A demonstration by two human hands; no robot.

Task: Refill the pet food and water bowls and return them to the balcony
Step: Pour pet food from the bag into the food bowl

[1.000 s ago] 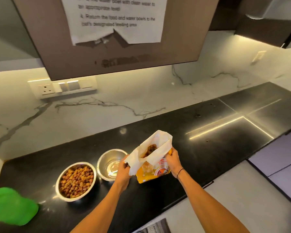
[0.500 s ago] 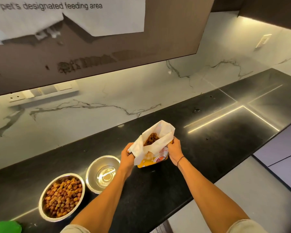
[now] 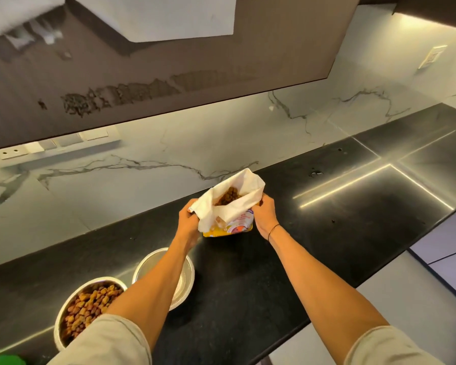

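I look down from the head camera at a long black stone counter (image 3: 248, 280) that runs along a white marble wall with grey veins (image 3: 169, 143). Both bare arms reach forward over the counter. Between the two hands stands an open pet food bag (image 3: 231, 214), upright on the counter, its white inner lining folded outward at the top and its yellow and orange printed base showing below. Brown kibble (image 3: 228, 196) is visible inside the bag's mouth. My left hand (image 3: 188, 223) grips the left edge of the folded white lining, fingers curled closed around it. My right hand (image 3: 265, 214), with a thin dark band at the wrist, clasps the right side of the bag, fingers wrapped round its far face. Nearer to me and to the left, a steel food bowl (image 3: 63, 316) sits on the counter, filled with brown kibble and partly covered by my left sleeve. Just beside it to the right sits a second steel bowl (image 3: 186, 280), mostly hidden under my left forearm; I cannot tell what it holds. The two bowls are close together, and both are apart from the bag. A dark wall cabinet (image 3: 169, 75) hangs overhead with a white paper sheet (image 3: 174, 19) stuck on its door.
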